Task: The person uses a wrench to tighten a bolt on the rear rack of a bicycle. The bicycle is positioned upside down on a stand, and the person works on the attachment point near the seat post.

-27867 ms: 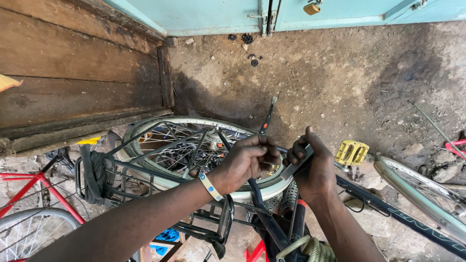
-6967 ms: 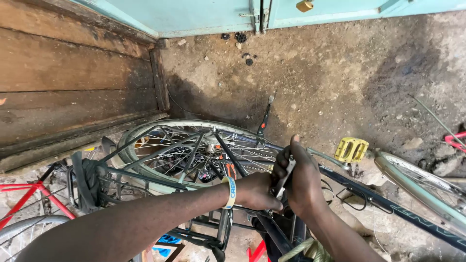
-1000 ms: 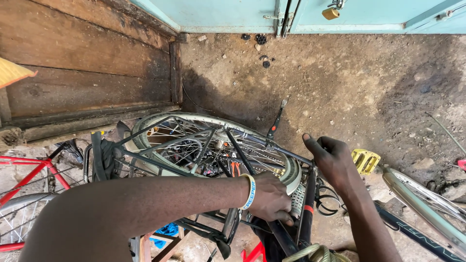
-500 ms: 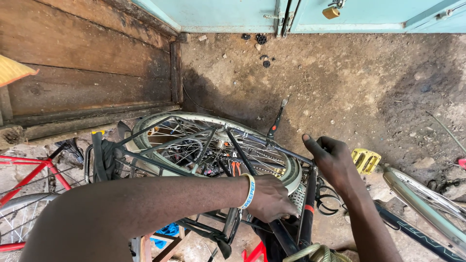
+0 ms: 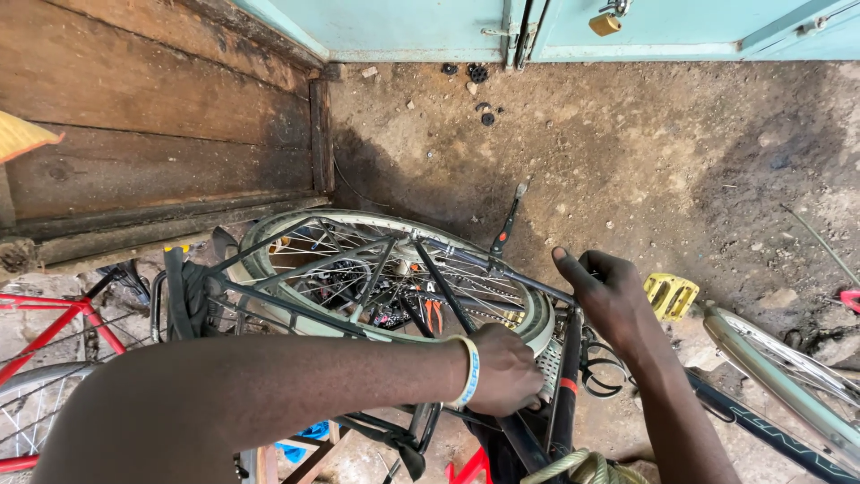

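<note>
Two hands at work on one bicycle wheel (image 5: 394,269), lying low over the dirt floor, below a wooden wall. Silver rim, thin shiny spokes, black rack bars across the top. Left hand (image 5: 506,372), with a pale wristband (image 5: 468,370), clenched on the black frame tube beside the rim. Right hand (image 5: 609,296) released, fingers loose, resting near the frame bar. One yellow pedal (image 5: 670,296) just right. One brass padlock (image 5: 606,23) on blue doors. One red bike frame (image 5: 54,332) far left.
</note>
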